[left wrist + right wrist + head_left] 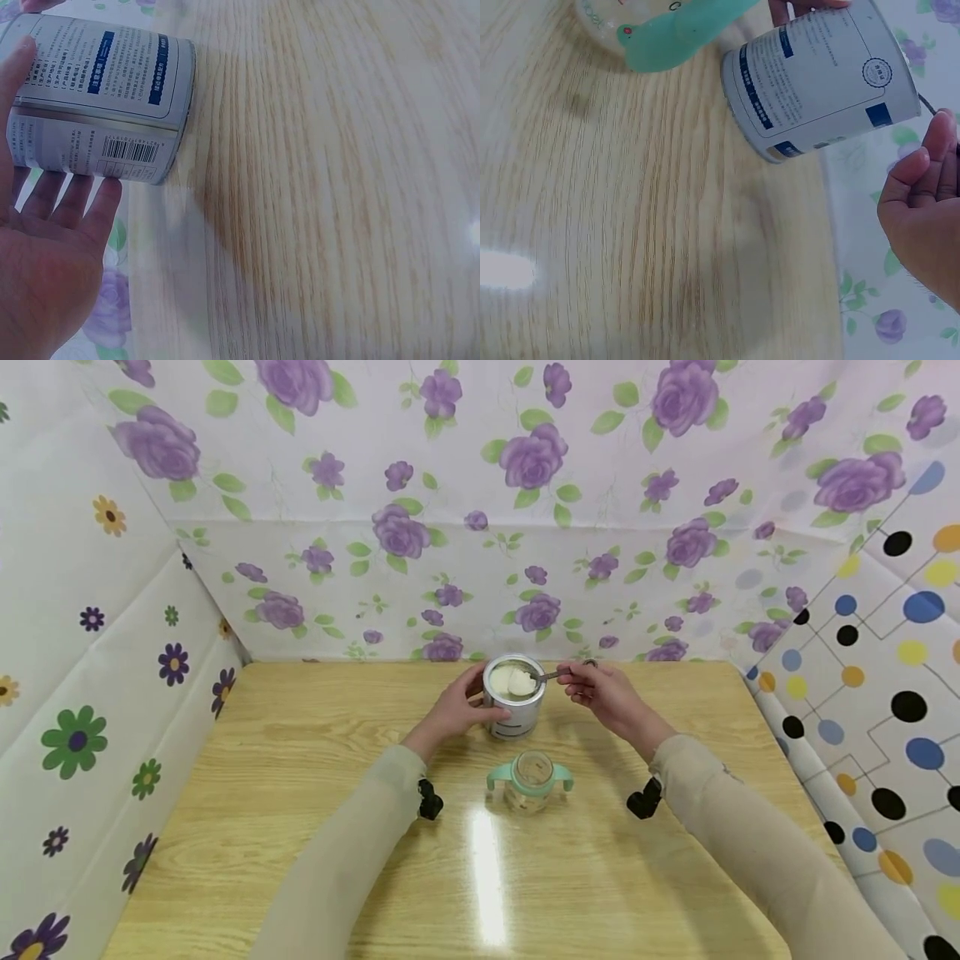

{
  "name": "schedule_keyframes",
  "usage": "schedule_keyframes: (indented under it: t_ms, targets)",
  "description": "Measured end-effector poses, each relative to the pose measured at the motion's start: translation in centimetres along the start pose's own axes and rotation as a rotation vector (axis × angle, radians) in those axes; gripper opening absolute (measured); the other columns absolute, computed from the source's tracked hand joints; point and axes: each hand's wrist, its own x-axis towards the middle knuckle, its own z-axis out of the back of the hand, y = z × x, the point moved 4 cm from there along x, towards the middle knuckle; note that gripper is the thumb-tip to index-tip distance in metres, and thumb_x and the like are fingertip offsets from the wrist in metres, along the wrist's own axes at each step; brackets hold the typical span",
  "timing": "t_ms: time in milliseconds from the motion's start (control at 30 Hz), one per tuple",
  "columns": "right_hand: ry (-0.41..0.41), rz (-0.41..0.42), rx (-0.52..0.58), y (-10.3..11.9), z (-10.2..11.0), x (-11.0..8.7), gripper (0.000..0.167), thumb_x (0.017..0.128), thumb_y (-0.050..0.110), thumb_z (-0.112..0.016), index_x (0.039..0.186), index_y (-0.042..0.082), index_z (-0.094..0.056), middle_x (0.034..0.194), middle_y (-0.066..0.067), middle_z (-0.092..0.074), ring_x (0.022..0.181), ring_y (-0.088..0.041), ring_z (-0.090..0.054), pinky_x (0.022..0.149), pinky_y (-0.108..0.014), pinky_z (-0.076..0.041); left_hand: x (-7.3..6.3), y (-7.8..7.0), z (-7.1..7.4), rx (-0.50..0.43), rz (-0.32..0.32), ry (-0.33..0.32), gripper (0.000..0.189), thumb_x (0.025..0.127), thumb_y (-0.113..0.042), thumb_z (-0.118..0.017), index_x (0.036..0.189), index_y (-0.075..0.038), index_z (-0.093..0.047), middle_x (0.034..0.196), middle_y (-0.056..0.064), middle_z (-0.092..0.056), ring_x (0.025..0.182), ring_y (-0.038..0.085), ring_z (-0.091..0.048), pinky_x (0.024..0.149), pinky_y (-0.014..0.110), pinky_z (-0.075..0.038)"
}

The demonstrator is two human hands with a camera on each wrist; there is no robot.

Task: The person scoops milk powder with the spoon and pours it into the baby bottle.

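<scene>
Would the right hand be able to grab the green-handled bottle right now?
Probably not just yet: the right hand is holding the spoon at the open can. Otherwise, the bottle stands nearby, with nothing seeming to block the way.

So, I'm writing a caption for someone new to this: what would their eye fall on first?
Probably the open can of pale powder near the table's far edge, the left hand holding its side and the right hand holding a spoon at its mouth. Next, perhaps, the purple-flowered cloth behind, then the two-handled bottle nearer the person.
</scene>
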Motion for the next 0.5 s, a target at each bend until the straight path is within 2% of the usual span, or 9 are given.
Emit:
schedule_keyframes:
  t_ms: [133,333,500]
  targets:
    - [-0.003,-0.006,0.005,-0.21,-0.11,0.23,0.028,0.115,0.023,-0.053,0.121,0.006,-0.075,0.098,0.0,-0.077,0.083,-0.011,-0.066,0.078,-0.026,-0.054,0.01,-0.07,0.09,-0.005,0.001,0.0,0.097,0.088,-0.015,-0.091,0.167,-0.022,-0.036,0.163,0.008,-0.048,0.151,0.031,-0.046,0.124,0.049,-0.04]
    - [-0.003,-0.02,0.023,-0.72,-0.21,0.39,0.029,0.115,0.023,-0.052,0.112,0.013,-0.079,0.097,0.001,-0.077,0.082,-0.011,-0.066,0.077,-0.025,-0.055,-0.14,-0.25,0.1,-0.009,0.009,-0.006,0.095,0.088,-0.017,-0.092,0.166,-0.023,-0.038,0.162,0.007,-0.049,0.15,0.029,-0.046,0.123,0.047,-0.041]
    - [0.003,-0.009,0.039,-0.81,-0.36,0.2,0.028,0.115,0.024,-0.052,0.114,0.012,-0.078,0.097,0.001,-0.077,0.083,-0.011,-0.066,0.077,-0.026,-0.055,-0.05,-0.29,0.07,-0.009,0.016,-0.003,0.097,0.087,-0.017,-0.093,0.167,-0.022,-0.038,0.162,0.007,-0.048,0.151,0.03,-0.046,0.123,0.047,-0.041]
